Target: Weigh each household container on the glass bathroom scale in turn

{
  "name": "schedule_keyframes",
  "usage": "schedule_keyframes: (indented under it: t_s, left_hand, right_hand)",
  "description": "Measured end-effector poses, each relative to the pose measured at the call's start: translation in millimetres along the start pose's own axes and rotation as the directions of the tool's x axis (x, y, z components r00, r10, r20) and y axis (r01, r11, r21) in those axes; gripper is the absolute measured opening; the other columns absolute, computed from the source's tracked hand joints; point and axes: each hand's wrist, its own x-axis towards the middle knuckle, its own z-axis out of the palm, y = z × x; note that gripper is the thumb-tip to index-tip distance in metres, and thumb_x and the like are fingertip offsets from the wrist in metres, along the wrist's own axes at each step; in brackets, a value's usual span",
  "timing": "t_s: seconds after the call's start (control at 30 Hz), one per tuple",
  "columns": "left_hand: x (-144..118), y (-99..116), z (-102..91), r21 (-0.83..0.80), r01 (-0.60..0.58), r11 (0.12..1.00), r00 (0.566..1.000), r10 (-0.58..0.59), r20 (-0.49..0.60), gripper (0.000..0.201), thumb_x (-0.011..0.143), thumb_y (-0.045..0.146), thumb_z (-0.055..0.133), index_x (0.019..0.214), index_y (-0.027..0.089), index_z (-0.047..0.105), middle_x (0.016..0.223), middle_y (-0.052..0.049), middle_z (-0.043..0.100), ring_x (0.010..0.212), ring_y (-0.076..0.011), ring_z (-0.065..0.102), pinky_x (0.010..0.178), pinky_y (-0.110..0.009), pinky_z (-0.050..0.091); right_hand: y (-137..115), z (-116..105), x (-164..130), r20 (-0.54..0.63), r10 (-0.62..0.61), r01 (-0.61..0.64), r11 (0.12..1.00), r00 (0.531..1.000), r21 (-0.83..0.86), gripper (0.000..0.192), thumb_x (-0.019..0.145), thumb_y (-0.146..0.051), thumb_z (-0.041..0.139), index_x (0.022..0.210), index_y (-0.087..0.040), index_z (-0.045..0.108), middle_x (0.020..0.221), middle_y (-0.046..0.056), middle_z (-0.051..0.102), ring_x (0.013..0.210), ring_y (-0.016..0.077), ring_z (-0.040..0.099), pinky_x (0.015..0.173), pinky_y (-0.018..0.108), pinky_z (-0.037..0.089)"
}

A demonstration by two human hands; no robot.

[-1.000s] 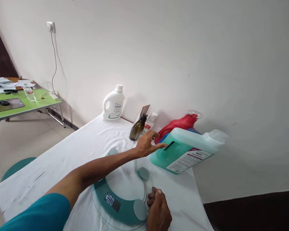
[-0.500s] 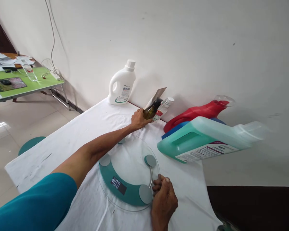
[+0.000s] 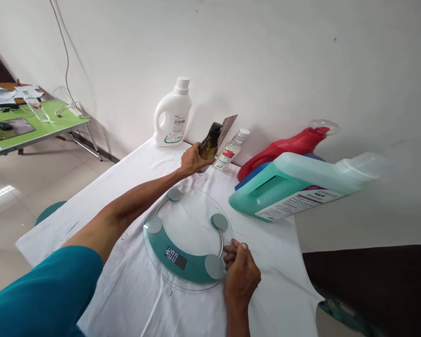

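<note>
My left hand (image 3: 194, 159), on the outstretched arm, is closed round a dark olive bottle with a black cap (image 3: 210, 142) at the table's far side. Behind that bottle is a grey-brown flat card or box (image 3: 228, 130). Just right of it stands a small clear bottle (image 3: 228, 152) with a white cap and a red and white label. In the middle of the table lies a round glass scale (image 3: 177, 260) with a teal band; its display appears to read 0.0. My right hand (image 3: 242, 271) has its fingers curled at the scale's right edge, with nothing visible in them.
A white detergent jug (image 3: 173, 117) stands at the far left corner. On the right are a green jug (image 3: 287, 187), a red bottle (image 3: 284, 152) and a partly hidden blue one (image 3: 254, 177). The wall (image 3: 266, 56) rises behind. A green table (image 3: 59, 117) stands further left.
My left hand has shifted the olive bottle slightly left, away from the clear bottle, which now shows more fully. The view has tilted a little. My right hand stays beside the scale.
</note>
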Motion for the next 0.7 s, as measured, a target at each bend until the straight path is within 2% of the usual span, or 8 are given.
schedule_keyframes:
  t_s: [0.17,0.3,0.47,0.7]
  left_hand:
    - [-39.0,10.2,-60.6,-0.243,-0.175,0.954,0.980,0.191,0.046,0.046,0.066,0.033,0.102,0.098,0.019,0.071,0.095,-0.006,0.080,0.091,-0.0251,0.073,0.077,-0.032,0.052]
    - [-88.0,13.6,-90.6,-0.389,-0.176,0.904,0.951,0.259,0.171,0.043,0.062,0.032,0.099,0.092,0.018,0.072,0.086,-0.002,0.074,0.080,-0.0199,0.065,0.069,-0.029,0.048]
    - [-132.8,1.3,-95.1,-0.372,-0.145,0.917,0.924,0.260,0.281,0.044,0.062,0.035,0.100,0.087,0.020,0.067,0.080,0.000,0.069,0.072,-0.0163,0.059,0.065,-0.029,0.044]
    - [-158.7,-11.7,-96.0,-0.343,-0.162,0.925,0.902,0.280,0.329,0.046,0.063,0.039,0.099,0.086,0.022,0.062,0.080,0.001,0.066,0.072,-0.0165,0.056,0.065,-0.030,0.043]
  right_hand:
    - [-1.0,3.7,2.0,-0.016,-0.076,0.075,0.997,0.997,-0.017,0.086,0.103,-0.089,0.031,0.099,-0.020,0.082,0.074,0.007,0.075,0.068,0.0242,0.066,0.069,0.037,0.050]
    - [-1.9,6.5,4.1,-0.029,-0.077,0.077,0.997,0.997,0.017,0.088,0.100,-0.093,0.032,0.096,-0.020,0.080,0.074,0.009,0.075,0.068,0.0249,0.066,0.072,0.039,0.051]
    - [-3.5,8.3,6.1,-0.017,-0.072,0.073,0.997,0.997,0.039,0.093,0.096,-0.097,0.031,0.099,-0.018,0.080,0.079,0.011,0.078,0.067,0.0248,0.064,0.074,0.041,0.052]
    - [-5.9,10.3,6.8,-0.024,-0.073,0.074,0.997,0.997,0.037,0.090,0.096,-0.094,0.031,0.097,-0.018,0.078,0.078,0.012,0.078,0.067,0.0250,0.065,0.078,0.042,0.052]
